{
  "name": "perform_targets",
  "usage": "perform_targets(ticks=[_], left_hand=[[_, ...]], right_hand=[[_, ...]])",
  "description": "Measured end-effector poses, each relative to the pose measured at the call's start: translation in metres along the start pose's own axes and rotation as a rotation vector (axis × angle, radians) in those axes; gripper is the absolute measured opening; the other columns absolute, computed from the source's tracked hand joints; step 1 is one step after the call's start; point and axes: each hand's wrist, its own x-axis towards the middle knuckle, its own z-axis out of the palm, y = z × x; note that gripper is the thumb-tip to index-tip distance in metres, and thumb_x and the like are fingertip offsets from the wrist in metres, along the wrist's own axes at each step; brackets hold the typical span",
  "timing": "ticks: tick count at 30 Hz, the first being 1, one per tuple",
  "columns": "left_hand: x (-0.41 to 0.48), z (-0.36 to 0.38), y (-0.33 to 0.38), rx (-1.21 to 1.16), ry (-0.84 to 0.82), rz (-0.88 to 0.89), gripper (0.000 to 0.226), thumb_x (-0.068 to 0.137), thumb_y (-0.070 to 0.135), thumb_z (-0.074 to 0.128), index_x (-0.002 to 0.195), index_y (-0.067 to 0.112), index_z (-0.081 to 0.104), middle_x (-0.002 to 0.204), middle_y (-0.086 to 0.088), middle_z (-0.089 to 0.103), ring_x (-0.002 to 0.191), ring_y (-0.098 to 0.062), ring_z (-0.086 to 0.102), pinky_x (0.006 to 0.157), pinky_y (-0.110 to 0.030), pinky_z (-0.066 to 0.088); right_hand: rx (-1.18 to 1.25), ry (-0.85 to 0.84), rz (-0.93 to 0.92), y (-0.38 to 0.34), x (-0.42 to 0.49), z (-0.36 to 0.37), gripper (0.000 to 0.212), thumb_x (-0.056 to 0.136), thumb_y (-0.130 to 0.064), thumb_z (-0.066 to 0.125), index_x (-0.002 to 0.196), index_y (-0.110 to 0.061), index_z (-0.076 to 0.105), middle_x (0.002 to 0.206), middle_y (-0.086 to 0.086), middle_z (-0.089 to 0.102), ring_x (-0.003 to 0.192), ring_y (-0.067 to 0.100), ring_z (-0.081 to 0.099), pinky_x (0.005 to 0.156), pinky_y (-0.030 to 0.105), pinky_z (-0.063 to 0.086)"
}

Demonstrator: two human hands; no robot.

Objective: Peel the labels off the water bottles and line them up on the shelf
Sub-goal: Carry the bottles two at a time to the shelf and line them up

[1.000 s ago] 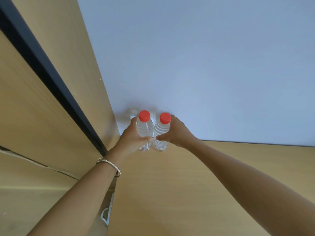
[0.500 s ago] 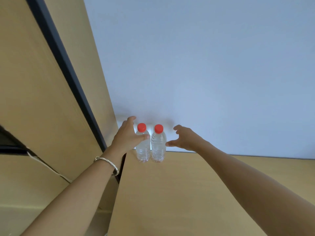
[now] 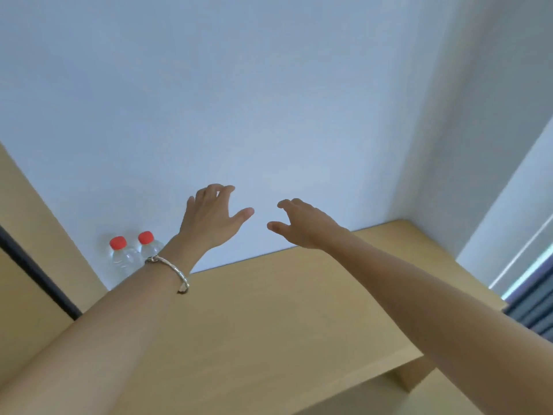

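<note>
you're holding l hand (image 3: pixel 209 218) and r hand (image 3: pixel 302 226) up w/ fingers loosely spread, gripping nothing. left bottle (image 3: pixel 121 259) and right bottle (image 3: pixel 148 248) are standing side by side on shelf (image 3: pixel 269 310), far-left corner, against wall (image 3: pixel 269 115).

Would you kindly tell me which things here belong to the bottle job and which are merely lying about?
Job: left bottle, right bottle, shelf, left hand, right hand, both hands empty.
Lying about: bracelet, wall, curtain.

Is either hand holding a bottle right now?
No, the left hand and the right hand are both open and empty, apart from the left bottle and right bottle standing on the shelf.
</note>
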Motion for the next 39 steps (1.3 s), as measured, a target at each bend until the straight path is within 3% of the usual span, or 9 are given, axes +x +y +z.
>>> perform_targets(ticks=[5,10,16,26,35,39], left_hand=[[-0.024,0.012,0.133,-0.046,-0.063,0.228,0.061,0.098,0.052,0.036,0.15,0.021,0.027,0.156,-0.001,0.028,0.144,-0.023,0.022,0.114,-0.042,0.024],[-0.049,0.03,0.262,-0.071,-0.14,0.484,0.06,0.099,0.051,0.035,0.15,0.02,0.028,0.155,-0.001,0.03,0.142,-0.022,0.026,0.111,-0.04,0.026],[-0.083,0.063,0.372,-0.043,-0.232,0.733,0.056,0.1,0.048,0.034,0.147,0.019,0.031,0.151,-0.005,0.035,0.14,-0.025,0.03,0.108,-0.041,0.03],[-0.095,0.125,0.459,-0.025,-0.408,0.944,0.056,0.101,0.048,0.031,0.15,0.023,0.026,0.153,-0.002,0.033,0.139,-0.023,0.033,0.105,-0.043,0.033],[-0.058,0.155,0.514,-0.231,-0.528,1.026,0.054,0.099,0.047,0.036,0.146,0.021,0.033,0.149,-0.004,0.039,0.134,-0.025,0.04,0.103,-0.045,0.036],[-0.062,0.178,0.541,-0.257,-0.609,1.078,0.057,0.099,0.048,0.037,0.15,0.023,0.029,0.154,-0.003,0.034,0.138,-0.025,0.036,0.106,-0.046,0.034]], right_hand=[[-0.047,0.107,0.204,0.097,-0.101,-0.054,0.061,0.097,-0.053,0.042,0.147,-0.02,0.031,0.148,0.002,0.038,0.128,0.024,0.047,0.092,0.037,0.039],[-0.052,0.221,0.45,0.184,-0.205,-0.108,0.063,0.095,-0.055,0.043,0.147,-0.02,0.033,0.148,0.004,0.038,0.131,0.028,0.045,0.103,0.043,0.04],[-0.046,0.289,0.726,0.26,-0.319,-0.129,0.064,0.097,-0.051,0.044,0.148,-0.016,0.032,0.149,0.007,0.04,0.129,0.026,0.048,0.101,0.041,0.043],[-0.029,0.218,0.998,0.313,-0.393,-0.108,0.058,0.097,-0.047,0.047,0.143,-0.012,0.037,0.14,0.01,0.047,0.116,0.026,0.055,0.094,0.039,0.05],[-0.105,0.18,1.124,0.33,-0.396,-0.122,0.054,0.098,-0.045,0.045,0.141,-0.012,0.039,0.134,0.008,0.05,0.11,0.024,0.056,0.084,0.032,0.046],[-0.069,0.142,1.211,0.333,-0.405,-0.105,0.053,0.098,-0.044,0.044,0.14,-0.013,0.04,0.135,0.008,0.048,0.114,0.027,0.055,0.091,0.037,0.047]])
